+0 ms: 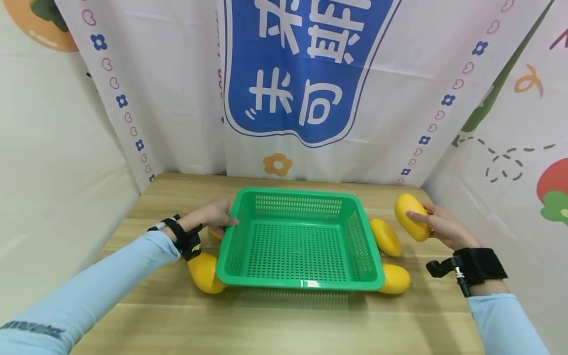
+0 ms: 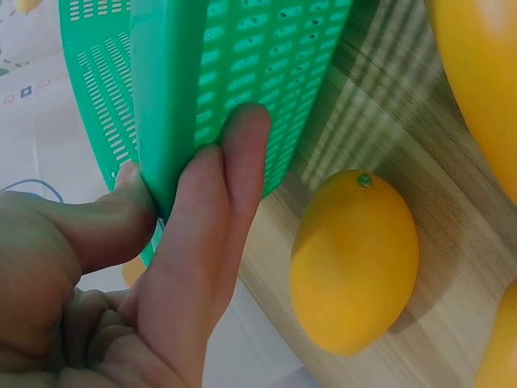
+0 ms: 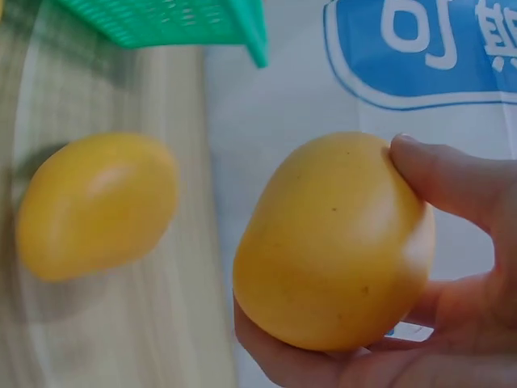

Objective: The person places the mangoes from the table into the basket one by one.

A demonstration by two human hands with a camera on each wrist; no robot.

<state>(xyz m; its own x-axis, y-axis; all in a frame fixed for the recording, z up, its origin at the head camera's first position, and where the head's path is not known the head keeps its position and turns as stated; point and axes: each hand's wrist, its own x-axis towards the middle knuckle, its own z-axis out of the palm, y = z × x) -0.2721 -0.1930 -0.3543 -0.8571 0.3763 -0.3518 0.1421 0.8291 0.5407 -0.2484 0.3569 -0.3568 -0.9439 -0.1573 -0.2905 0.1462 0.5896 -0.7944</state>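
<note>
A green basket (image 1: 297, 284) with slatted walls stands at mid-table with nothing in it. The left hand (image 1: 216, 215) pinches its left rim, thumb on one side and fingers against the outer wall (image 2: 279, 89) in the left wrist view. Right of the basket, the right hand (image 1: 445, 228) holds a yellow mango (image 1: 411, 217) above the table; thumb and fingers lie round the mango (image 3: 335, 242) in the right wrist view. Two more mangoes, one upper (image 1: 386, 237) and one lower (image 1: 394, 279), lie beside the basket's right wall.
On the left, a mango (image 1: 206, 273) lies by the basket's front corner, and another (image 1: 215, 233) is mostly hidden under the left hand. The wooden table (image 1: 284, 325) ends at a printed cloth (image 1: 191, 98) behind; more cloth hangs at both sides.
</note>
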